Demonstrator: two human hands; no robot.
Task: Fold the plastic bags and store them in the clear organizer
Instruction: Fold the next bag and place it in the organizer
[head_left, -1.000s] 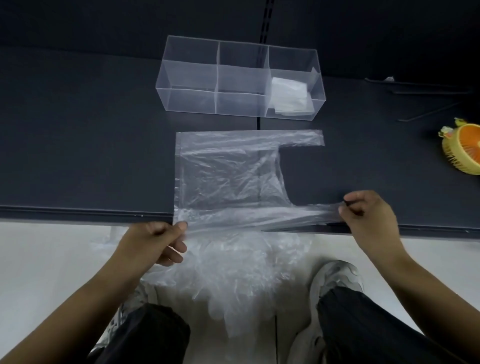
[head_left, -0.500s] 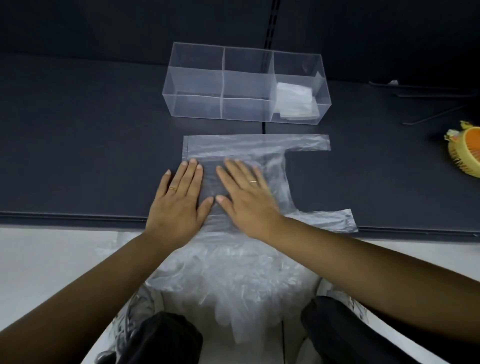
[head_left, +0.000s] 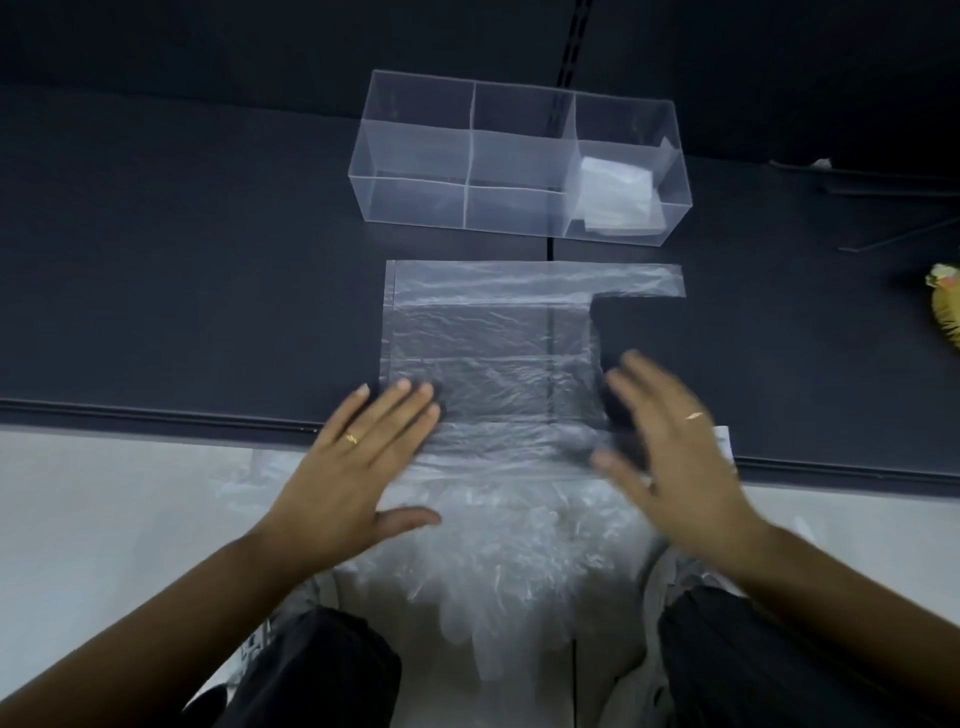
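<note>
Clear, thin plastic is spread flat on the dark table (head_left: 182, 291): one T-shirt-style plastic bag (head_left: 493, 353) lies with its far handle strip reaching right and its near edge at the table's front lip, probably laid out this way so the creases can run straight. The left hand (head_left: 358, 467) lies palm down with straight fingers on the bag's near left corner, gripping nothing, apparently pinning the film so it cannot slide. The right hand (head_left: 670, 457) is spread open and blurred by the bag's near right edge (whether it touches the plastic I cannot tell); it holds nothing. Beyond the bag stands the clear organizer (head_left: 415, 156), whose right compartment already holds a folded bag (head_left: 615, 200), while the others look empty. A loose heap of bags (head_left: 519, 561) waits below the table edge, between the person's knees, within easy reach.
</note>
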